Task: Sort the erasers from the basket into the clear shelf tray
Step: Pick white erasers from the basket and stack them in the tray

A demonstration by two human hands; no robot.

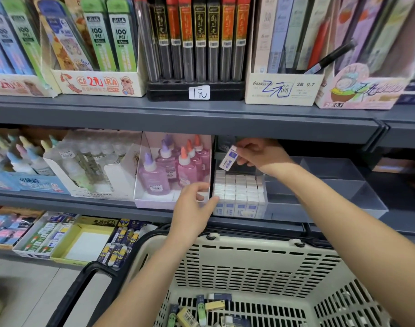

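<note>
My right hand (260, 155) pinches a white eraser with a blue sleeve (229, 158) just above the clear shelf tray (263, 210). Rows of upright white erasers (239, 187) fill that tray. My left hand (193, 206) rests at the tray's left front corner, one finger touching the row of erasers; whether it holds anything is unclear. Below stands the cream plastic basket (249, 263) with black handles, with several loose erasers (209, 310) on its floor.
A box of pink glue bottles (175, 168) stands left of the tray. More clear compartments (338, 182) lie to its right. The dark shelf edge (178, 121) hangs close above my right hand. Boxes of erasers (79, 239) fill the lower shelf.
</note>
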